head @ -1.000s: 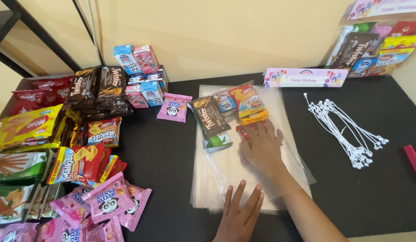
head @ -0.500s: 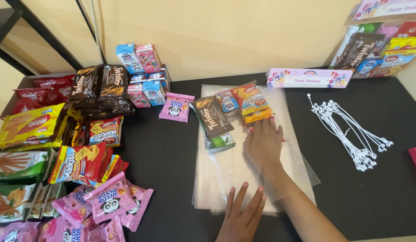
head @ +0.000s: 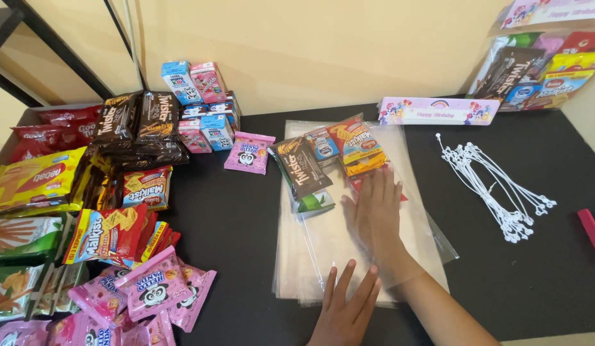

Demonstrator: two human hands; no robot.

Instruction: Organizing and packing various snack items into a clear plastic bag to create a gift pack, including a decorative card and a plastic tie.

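Black table (head: 246, 224) laden with party goods
Snack packets (head: 111, 234), small drink cartons (head: 201, 109), clear plastic bags (head: 348, 256), white ties (head: 496, 186) and a pastel card (head: 438, 110) are spread on it.

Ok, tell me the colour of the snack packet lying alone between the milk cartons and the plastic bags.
Pink snack packet, with a panda picture; head view.

Snack-packing table, bags at centre.
Stack of plastic bags (head: 323, 256) lies mid-table; snack packs (head: 329, 160) sit inside the top bag at its far end. Right hand (head: 374, 214) is inside that bag just near of the packs, left hand (head: 345, 311) on the stack's near edge. Heaped snacks (head: 105, 205) far left, ties (head: 496, 186) right, card strip (head: 438, 110) far behind, filled bag (head: 541, 67) far right.
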